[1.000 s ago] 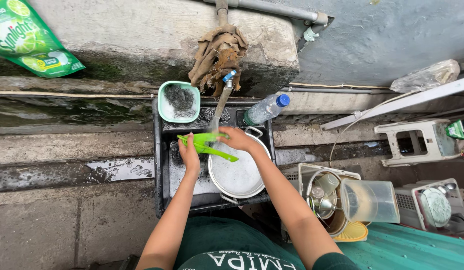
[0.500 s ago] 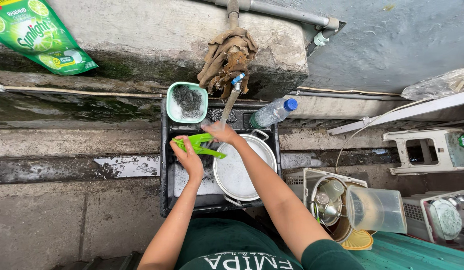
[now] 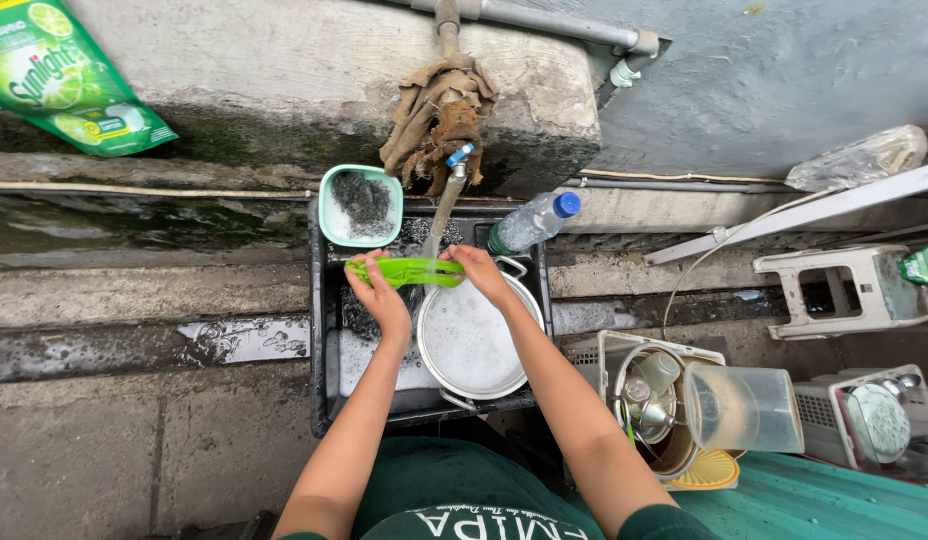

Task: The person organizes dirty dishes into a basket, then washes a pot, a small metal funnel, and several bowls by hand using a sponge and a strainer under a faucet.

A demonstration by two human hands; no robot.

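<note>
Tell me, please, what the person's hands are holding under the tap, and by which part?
Both hands hold a green plastic utensil crosswise under the tap's stream: the left hand grips its left end, the right hand its right end.

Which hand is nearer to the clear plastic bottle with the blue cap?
Right. The right hand grips the green utensil just below-left of the bottle; the left hand holds the utensil's other end, farther left, below the green tub.
</note>
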